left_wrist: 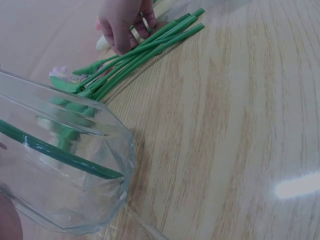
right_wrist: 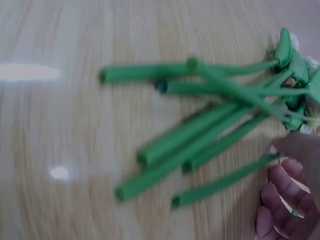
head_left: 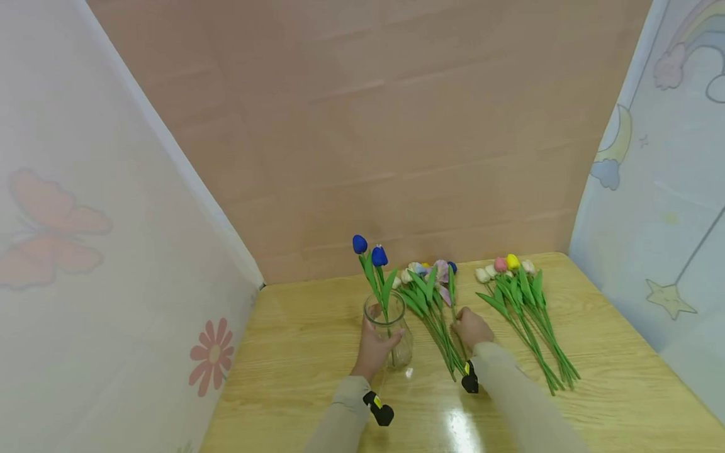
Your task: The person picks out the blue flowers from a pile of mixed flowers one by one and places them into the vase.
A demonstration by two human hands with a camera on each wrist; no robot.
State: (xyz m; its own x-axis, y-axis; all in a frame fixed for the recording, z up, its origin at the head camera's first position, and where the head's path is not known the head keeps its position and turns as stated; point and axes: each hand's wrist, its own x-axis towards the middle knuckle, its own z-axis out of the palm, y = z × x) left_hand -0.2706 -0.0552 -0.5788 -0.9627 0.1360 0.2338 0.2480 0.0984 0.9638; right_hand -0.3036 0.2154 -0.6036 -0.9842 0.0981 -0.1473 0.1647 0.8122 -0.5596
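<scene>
A clear glass vase (head_left: 401, 346) stands upright on the table with two blue tulips (head_left: 379, 256) leaning in it. My left hand (head_left: 378, 346) grips the vase from its left side, fingers behind and thumb in front. Inside the glass, a green stem (left_wrist: 70, 159) reaches the bottom in the left wrist view. My right hand (head_left: 473, 326) is at the right edge of the middle pile of flowers (head_left: 433, 314), pinching a green stem (right_wrist: 225, 181) between thumb and finger. That stem seems to lead up to a blue tulip head (head_left: 452, 267).
Right of my right hand lies another bunch of tulips (head_left: 527, 314) with white, pink and yellow heads. The wooden table (head_left: 306, 340) meets a brown backdrop (head_left: 368, 138) behind, with printed cloth walls (head_left: 668, 220) on both sides.
</scene>
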